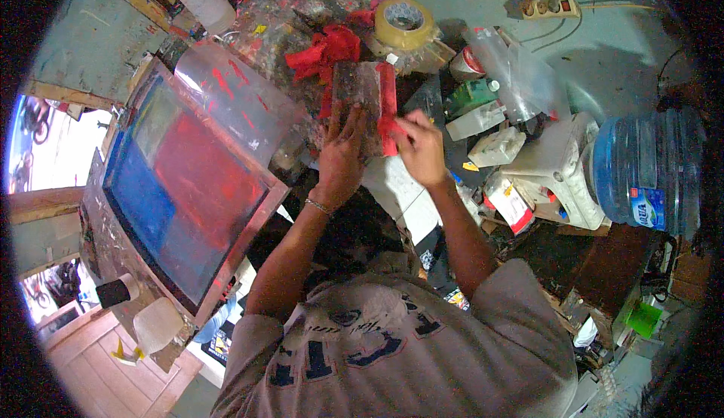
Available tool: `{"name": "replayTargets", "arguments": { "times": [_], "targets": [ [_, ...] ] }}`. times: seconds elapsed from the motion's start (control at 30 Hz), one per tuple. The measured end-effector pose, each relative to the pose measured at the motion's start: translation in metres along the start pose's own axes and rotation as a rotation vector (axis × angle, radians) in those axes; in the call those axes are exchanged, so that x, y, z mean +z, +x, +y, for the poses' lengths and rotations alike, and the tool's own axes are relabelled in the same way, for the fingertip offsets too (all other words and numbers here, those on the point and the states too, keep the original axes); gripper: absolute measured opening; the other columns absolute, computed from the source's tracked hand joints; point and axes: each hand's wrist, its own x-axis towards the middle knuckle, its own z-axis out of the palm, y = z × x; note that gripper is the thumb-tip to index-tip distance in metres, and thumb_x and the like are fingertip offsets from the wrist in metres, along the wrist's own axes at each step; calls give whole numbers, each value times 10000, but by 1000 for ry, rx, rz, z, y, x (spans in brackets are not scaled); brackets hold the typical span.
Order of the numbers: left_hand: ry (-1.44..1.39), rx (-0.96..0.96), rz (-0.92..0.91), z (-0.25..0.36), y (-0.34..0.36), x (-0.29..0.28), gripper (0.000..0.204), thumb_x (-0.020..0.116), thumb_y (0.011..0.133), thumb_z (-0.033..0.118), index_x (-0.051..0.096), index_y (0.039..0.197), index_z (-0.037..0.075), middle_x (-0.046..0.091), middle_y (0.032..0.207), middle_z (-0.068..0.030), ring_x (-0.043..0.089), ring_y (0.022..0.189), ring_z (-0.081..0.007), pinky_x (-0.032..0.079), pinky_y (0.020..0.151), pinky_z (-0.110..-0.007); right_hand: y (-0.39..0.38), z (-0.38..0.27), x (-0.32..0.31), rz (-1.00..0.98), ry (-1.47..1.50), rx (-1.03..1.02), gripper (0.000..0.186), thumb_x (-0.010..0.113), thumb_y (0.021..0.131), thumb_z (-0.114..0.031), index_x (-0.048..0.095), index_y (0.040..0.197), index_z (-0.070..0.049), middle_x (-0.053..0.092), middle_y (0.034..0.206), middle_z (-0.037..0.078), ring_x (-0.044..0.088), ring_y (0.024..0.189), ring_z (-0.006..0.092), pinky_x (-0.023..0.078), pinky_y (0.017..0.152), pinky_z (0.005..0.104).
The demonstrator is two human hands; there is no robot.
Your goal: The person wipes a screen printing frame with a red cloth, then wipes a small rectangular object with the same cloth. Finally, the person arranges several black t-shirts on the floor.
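Stained board [357,82], red right side

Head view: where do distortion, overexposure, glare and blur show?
Head view: the rectangular wooden-framed blue-and-red mesh screen bows near the rim; head view: the bright white opening at far left is washed out; head view: the curled clear plastic sheet shows glare; head view: the right hand looks slightly soft, perhaps from motion.

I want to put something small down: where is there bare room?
Mostly bare, save small scraps: the tabletop between white bottle and red cloth. Crowded: right of the right hand, with green bottle, cup and water jug.
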Motion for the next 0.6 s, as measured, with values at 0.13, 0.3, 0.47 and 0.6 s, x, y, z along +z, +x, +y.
{"name": "replayTargets", "arguments": {
  "times": [0.13,0.3,0.47,0.6],
  "targets": [
    [-4,18,0,0,7,-3,667,608,756,-38,477,1406,42,369,1539,-119,207,1476,-392,274,1088,-674,70,33,20,78,-94,-39,218,678,826,-48,710,1035,4,605,860,173,620,786,326,486,678,394],
    [22,38,11,-7,3,5,650,572,741,-83,502,1376,35,399,1513,-127,226,1467,-392,270,1101,-651,89,38,24,39,-163,-116,200,665,833,-46,705,1024,2,603,871,187,620,792,342,487,681,400],
    [50,56,46,-2,4,-1,668,565,723,-82,502,1378,30,419,1495,-128,250,1457,-389,289,1081,-647,22,10,11,-12,-18,-93,205,626,847,-25,685,1041,9,588,882,193,618,782,349,486,680,411],
    [121,42,-5,-3,1,4,686,562,728,-68,484,1403,28,399,1514,-124,234,1464,-389,293,1074,-654,70,22,19,-19,-228,-136,220,598,844,1,677,1047,29,607,934,209,627,796,373,501,707,430]
  ]
}}
